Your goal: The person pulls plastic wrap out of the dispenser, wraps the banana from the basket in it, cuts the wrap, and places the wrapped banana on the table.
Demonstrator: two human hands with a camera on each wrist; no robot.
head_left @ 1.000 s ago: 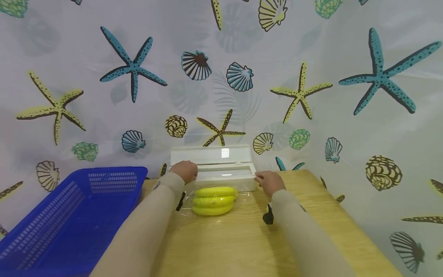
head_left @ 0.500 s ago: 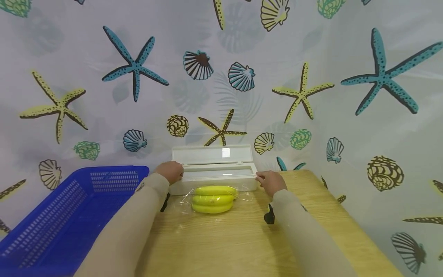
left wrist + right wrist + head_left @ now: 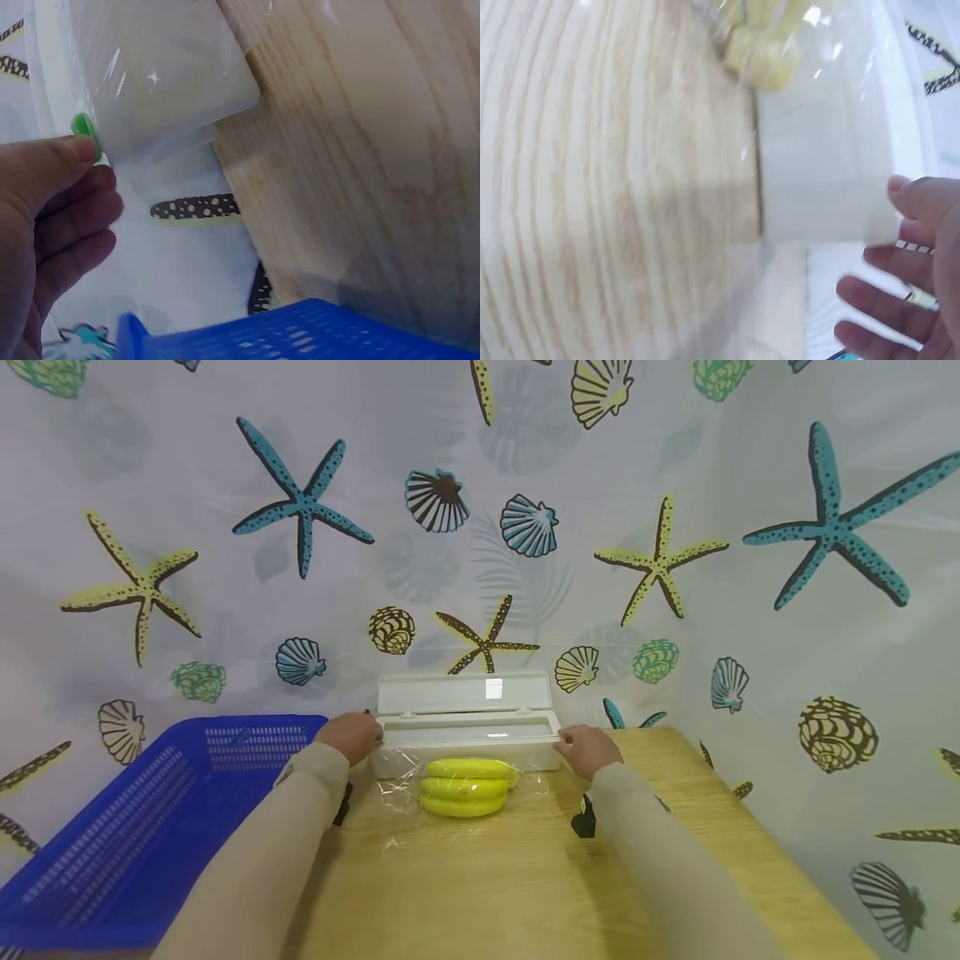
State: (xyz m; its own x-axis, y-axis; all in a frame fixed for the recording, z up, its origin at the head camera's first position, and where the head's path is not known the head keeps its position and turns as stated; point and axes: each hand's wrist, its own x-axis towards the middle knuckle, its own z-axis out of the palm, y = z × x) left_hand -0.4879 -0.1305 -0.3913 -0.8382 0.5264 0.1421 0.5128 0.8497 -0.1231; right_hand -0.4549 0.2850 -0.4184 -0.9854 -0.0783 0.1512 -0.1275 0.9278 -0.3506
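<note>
At the back of the table stands a long white cling film dispenser [image 3: 465,752], its lid [image 3: 427,696] raised. My left hand [image 3: 351,737] is at the dispenser's left end; in the left wrist view its thumb and forefinger pinch a small green slider [image 3: 88,133] on the front edge. My right hand [image 3: 588,750] holds the right end corner, thumb on the upper edge, with the other fingers spread loosely below in the right wrist view. Clear cling film [image 3: 401,789] hangs forward from the dispenser over a bunch of yellow bananas [image 3: 465,787] lying directly in front.
A blue perforated plastic basket [image 3: 247,722] stands left of my left arm. Behind the wooden table [image 3: 450,893] hangs a pale curtain [image 3: 450,435] printed with starfish and shells, which also closes off the right side.
My left hand has slid leftward along the dispenser's front edge to its left end. My right hand keeps its place at the right end. The bananas stay put.
</note>
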